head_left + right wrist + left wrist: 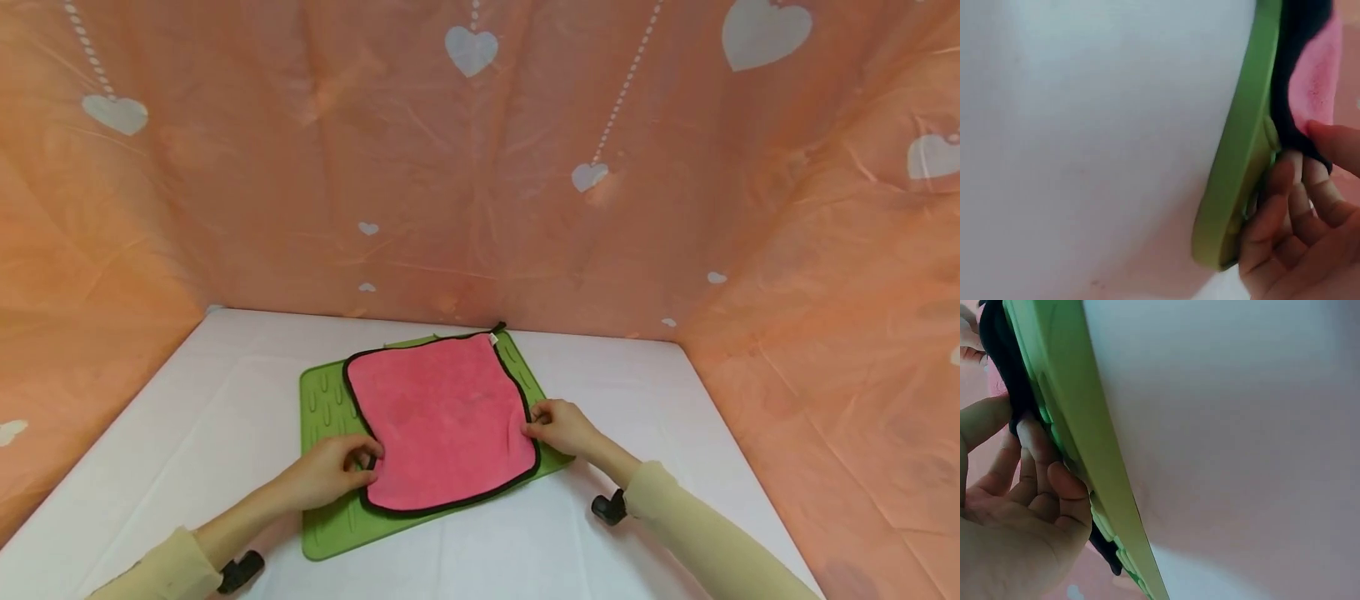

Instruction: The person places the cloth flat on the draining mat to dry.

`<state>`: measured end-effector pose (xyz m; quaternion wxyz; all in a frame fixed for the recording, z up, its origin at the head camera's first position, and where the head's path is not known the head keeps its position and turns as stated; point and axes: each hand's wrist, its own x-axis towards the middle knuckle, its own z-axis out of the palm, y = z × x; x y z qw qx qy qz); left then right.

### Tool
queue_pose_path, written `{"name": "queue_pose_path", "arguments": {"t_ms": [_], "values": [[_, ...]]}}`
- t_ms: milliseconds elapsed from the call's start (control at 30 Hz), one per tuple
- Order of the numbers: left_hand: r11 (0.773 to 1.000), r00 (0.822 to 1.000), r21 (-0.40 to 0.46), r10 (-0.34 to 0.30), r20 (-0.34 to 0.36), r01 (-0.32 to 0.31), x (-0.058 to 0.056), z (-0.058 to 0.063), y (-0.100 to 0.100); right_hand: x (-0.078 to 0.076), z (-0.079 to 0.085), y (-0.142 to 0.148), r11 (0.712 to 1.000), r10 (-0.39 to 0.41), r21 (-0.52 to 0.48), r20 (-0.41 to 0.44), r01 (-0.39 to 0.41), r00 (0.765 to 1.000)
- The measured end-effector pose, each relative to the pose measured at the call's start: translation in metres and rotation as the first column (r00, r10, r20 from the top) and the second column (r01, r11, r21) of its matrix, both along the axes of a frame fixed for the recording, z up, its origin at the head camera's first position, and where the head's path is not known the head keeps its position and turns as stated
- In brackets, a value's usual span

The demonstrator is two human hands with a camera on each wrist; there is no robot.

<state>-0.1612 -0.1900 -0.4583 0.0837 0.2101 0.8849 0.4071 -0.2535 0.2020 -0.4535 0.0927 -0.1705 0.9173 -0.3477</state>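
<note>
A pink cloth (450, 417) with a black border lies spread over a green mat (341, 529) in the head view. My left hand (330, 471) pinches the cloth's left edge near its lower corner, thumb on top and fingers beneath. On the opposite side my right hand (562, 429) pinches the right edge a little above the lower corner. Both wrist views show the black border (1007, 356) caught between thumb and fingers, close above the mat's rim (1235, 156). A small dark loop (498, 327) and white tag sit at the cloth's far right corner.
The mat lies on a white table (637, 383). Orange fabric (420, 167) with pale hearts hangs behind and along both sides. A black device (242, 572) is at the left wrist, and another black device (609, 507) at the right.
</note>
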Motion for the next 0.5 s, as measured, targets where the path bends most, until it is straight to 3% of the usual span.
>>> {"name": "queue_pose_path", "arguments": {"t_ms": [167,500], "values": [[0.999,0.999,-0.021,0.030,-0.022,-0.030,0.009,0.001,-0.005,0.003,0.001,0.006,0.995,-0.076,-0.067,0.040,0.078,0.996],[0.991,0.994,-0.110,0.068,-0.091,-0.078,0.023,0.001,-0.013,-0.002,-0.001,0.015,0.999,-0.047,-0.029,-0.052,0.045,0.998]]}}
